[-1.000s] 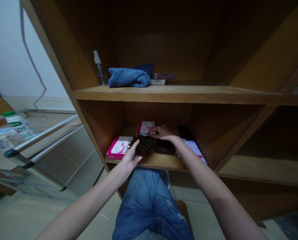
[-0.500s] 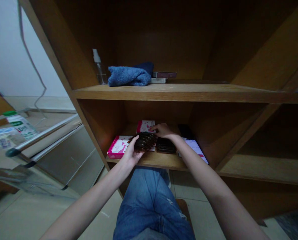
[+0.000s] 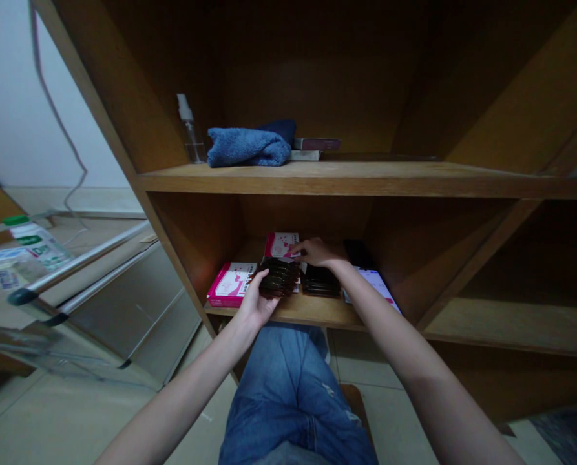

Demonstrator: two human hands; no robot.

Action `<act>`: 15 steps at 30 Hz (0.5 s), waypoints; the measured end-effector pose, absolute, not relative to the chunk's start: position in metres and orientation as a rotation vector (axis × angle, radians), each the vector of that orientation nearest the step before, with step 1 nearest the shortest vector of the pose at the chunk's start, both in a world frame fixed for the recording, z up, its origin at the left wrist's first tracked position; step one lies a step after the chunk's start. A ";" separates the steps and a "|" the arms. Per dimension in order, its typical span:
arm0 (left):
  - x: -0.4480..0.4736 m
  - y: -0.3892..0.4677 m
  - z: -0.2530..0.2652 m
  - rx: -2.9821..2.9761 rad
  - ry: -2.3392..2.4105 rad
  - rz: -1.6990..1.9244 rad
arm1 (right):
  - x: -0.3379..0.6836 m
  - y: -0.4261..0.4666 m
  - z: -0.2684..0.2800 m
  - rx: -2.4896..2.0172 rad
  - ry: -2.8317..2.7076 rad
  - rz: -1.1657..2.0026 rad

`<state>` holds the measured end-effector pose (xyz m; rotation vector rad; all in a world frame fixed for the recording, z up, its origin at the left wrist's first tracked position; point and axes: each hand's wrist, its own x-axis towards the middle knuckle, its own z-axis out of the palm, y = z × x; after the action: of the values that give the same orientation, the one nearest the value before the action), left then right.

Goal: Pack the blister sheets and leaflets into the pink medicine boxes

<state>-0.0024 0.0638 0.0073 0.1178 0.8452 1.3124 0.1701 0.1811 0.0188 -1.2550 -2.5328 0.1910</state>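
My left hand (image 3: 258,298) is closed around the near left side of a strip of dark brown ampoules (image 3: 279,276), thumb on top, holding it tilted above the lower shelf. My right hand (image 3: 314,252) reaches over the strip's far edge with its fingertips pinched together; a small pale piece shows by them, but what they hold is hidden. A second stack of dark brown ampoule strips (image 3: 321,283) lies on the shelf below my right wrist. One pink and white box (image 3: 230,284) lies left of my left hand, another pink and white box (image 3: 279,244) behind the strip.
A lit phone (image 3: 378,285) lies right of my right forearm, with a black object (image 3: 358,253) behind it. The upper shelf (image 3: 366,177) overhangs, bearing a blue towel (image 3: 249,147), a spray bottle (image 3: 191,132) and small boxes (image 3: 314,145). A metal-edged cart (image 3: 89,258) stands left.
The ampoule strip has tipped, so its ribbed face shows more toward me. A small pale piece now shows by my right fingertips. Both hands stay nearly in place.
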 end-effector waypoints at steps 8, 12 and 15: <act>0.003 0.068 0.000 0.135 0.856 1.307 | 0.170 0.178 0.018 -1.200 -2.525 0.183; 0.009 0.075 0.005 0.128 0.861 1.315 | 0.171 0.180 0.016 -1.206 -2.519 0.183; 0.012 0.081 0.006 0.133 0.891 1.325 | 0.171 0.182 0.013 -1.228 -2.505 0.177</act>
<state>0.0124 0.0808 0.0059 0.1327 0.8912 1.3250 0.1711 0.1820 0.0129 -1.2279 -2.5047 0.1772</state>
